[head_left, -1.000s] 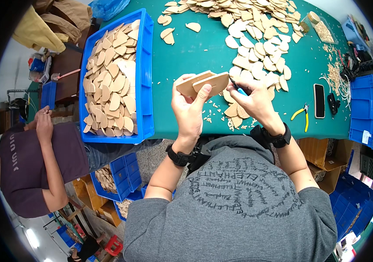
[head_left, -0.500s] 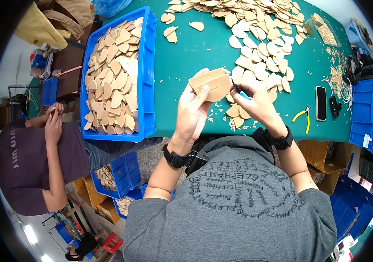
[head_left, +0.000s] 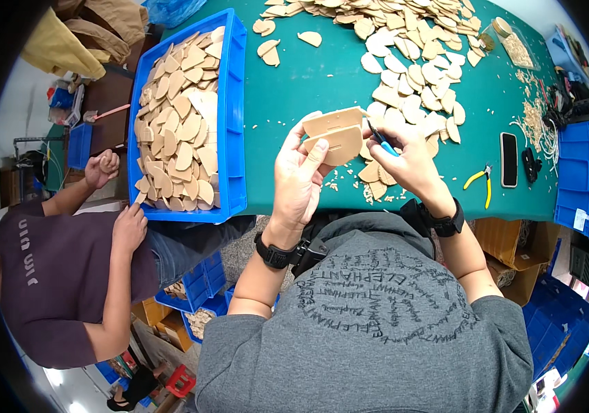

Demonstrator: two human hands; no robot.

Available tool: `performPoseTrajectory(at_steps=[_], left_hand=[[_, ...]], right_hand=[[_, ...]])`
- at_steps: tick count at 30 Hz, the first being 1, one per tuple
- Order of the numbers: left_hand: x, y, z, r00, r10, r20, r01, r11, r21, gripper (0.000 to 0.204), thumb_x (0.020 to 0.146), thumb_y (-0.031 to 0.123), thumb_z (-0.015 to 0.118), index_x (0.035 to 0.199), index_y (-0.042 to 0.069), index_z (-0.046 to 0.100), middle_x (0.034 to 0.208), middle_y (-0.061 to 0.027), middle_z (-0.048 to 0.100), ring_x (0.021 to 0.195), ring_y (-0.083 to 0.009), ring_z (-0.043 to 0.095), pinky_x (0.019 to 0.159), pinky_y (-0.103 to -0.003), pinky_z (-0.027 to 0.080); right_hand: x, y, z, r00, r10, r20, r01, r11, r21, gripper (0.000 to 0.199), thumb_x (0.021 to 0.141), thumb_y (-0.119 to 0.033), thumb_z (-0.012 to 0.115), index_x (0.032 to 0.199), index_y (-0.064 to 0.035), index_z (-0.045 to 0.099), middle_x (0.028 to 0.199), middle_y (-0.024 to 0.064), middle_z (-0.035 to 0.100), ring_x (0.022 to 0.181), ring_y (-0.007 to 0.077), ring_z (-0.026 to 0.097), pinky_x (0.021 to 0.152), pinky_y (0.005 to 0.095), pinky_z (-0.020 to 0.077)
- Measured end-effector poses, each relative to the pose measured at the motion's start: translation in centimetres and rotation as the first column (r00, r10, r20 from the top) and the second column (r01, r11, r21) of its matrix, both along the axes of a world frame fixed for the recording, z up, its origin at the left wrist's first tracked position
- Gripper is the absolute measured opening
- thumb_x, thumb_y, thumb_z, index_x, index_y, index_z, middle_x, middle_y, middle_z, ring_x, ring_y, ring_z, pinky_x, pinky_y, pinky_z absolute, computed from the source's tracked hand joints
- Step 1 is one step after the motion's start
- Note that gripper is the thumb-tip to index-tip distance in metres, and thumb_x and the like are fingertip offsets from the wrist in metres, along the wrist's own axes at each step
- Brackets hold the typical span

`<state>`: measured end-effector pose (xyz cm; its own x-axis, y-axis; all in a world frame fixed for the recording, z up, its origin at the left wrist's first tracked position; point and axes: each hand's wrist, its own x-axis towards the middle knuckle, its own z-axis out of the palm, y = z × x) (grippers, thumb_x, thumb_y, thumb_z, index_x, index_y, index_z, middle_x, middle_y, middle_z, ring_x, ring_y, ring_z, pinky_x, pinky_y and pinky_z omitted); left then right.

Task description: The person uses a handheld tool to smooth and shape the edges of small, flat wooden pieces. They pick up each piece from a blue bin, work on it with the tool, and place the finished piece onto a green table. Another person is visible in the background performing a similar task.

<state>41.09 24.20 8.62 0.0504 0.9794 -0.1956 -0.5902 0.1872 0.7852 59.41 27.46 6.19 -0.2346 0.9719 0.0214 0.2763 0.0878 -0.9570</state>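
Observation:
My left hand (head_left: pixel 296 177) is closed on two flat tan half-round pieces (head_left: pixel 345 150), held upright one behind the other with a gap between them. The thumb presses the front piece, which has a short slot. My right hand (head_left: pixel 413 165) grips a small blue-handled tool (head_left: pixel 387 146) whose dark narrow tip points at the right edge of the pieces. I cannot tell if that tip touches them. Several similar loose pieces (head_left: pixel 411 110) lie just beyond my right hand on the green table (head_left: pixel 294 89).
At left stands a blue bin (head_left: pixel 234 131) full of tan pieces, with a co-worker's hand (head_left: pixel 129 226) at its near corner. Yellow-handled pliers (head_left: pixel 477 180), a phone (head_left: pixel 509 160) and a clear container (head_left: pixel 517 51) lie at right. Another blue bin (head_left: pixel 577 182) stands at the right edge.
The two pieces in my left hand have tilted, and the gap between them shows more. The co-worker's clasped hands have parted, one coming to the bin's corner.

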Motion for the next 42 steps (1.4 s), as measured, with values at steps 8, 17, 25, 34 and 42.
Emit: performPoseTrajectory(at_steps=[8, 17, 25, 34, 42], left_hand=[[0.4, -0.1, -0.2, 0.996, 0.020, -0.089, -0.017, 0.999, 0.036, 0.048, 0.092, 0.004, 0.055, 0.134, -0.002, 0.034, 0.118, -0.0173, 0.058, 0.107, -0.0216, 0.059, 0.090, -0.037, 0.052], [0.6, -0.3, -0.1, 0.990, 0.063, -0.126, -0.054, 0.996, 0.074, 0.047, 0.092, 0.003, 0.055, 0.134, -0.002, 0.035, 0.116, -0.0162, 0.059, 0.106, -0.0210, 0.060, 0.090, -0.036, 0.052], [0.6, -0.4, -0.4, 0.978, 0.081, -0.193, -0.062, 0.993, 0.100, 0.045, 0.092, 0.004, 0.055, 0.133, -0.001, 0.036, 0.115, -0.0156, 0.060, 0.105, -0.0195, 0.060, 0.089, -0.034, 0.052], [0.4, -0.3, -0.8, 0.971, 0.106, -0.212, -0.075, 0.985, 0.153, 0.045, 0.092, 0.005, 0.056, 0.133, 0.000, 0.037, 0.114, -0.0144, 0.059, 0.104, -0.0183, 0.060, 0.088, -0.033, 0.052], [0.3, -0.2, -1.0, 0.964, 0.131, -0.233, -0.093, 0.982, 0.164, 0.045, 0.092, 0.005, 0.057, 0.132, 0.000, 0.038, 0.113, -0.0139, 0.059, 0.102, -0.0172, 0.060, 0.087, -0.032, 0.053]], right_hand=[[-0.1, 0.4, 0.0, 0.998, -0.022, 0.052, 0.018, 0.997, 0.071, 0.019, 0.079, -0.016, 0.065, 0.094, -0.0057, 0.067, 0.078, 0.0091, 0.066, 0.067, 0.0173, 0.060, 0.066, 0.0296, 0.0473], [-0.5, 0.2, 0.4, 0.999, -0.044, 0.008, 0.043, 0.997, 0.066, 0.019, 0.078, -0.018, 0.066, 0.093, -0.0070, 0.068, 0.076, 0.0083, 0.065, 0.071, 0.0188, 0.056, 0.069, 0.0312, 0.0447], [-0.5, 0.5, 0.0, 0.994, -0.068, 0.086, 0.057, 0.990, 0.126, 0.016, 0.077, -0.019, 0.067, 0.089, -0.0081, 0.069, 0.074, 0.0079, 0.064, 0.072, 0.0210, 0.050, 0.069, 0.0339, 0.0398], [-0.9, 0.5, 0.4, 0.999, -0.043, -0.024, 0.045, 0.996, 0.074, 0.019, 0.079, -0.016, 0.066, 0.093, -0.0028, 0.069, 0.076, 0.0103, 0.067, 0.066, 0.0175, 0.063, 0.064, 0.0284, 0.0488], [-1.5, 0.8, 0.3, 0.998, -0.060, -0.018, 0.061, 0.994, 0.093, 0.020, 0.080, -0.014, 0.065, 0.095, -0.0010, 0.068, 0.077, 0.0118, 0.068, 0.067, 0.0160, 0.065, 0.064, 0.0270, 0.0505]])
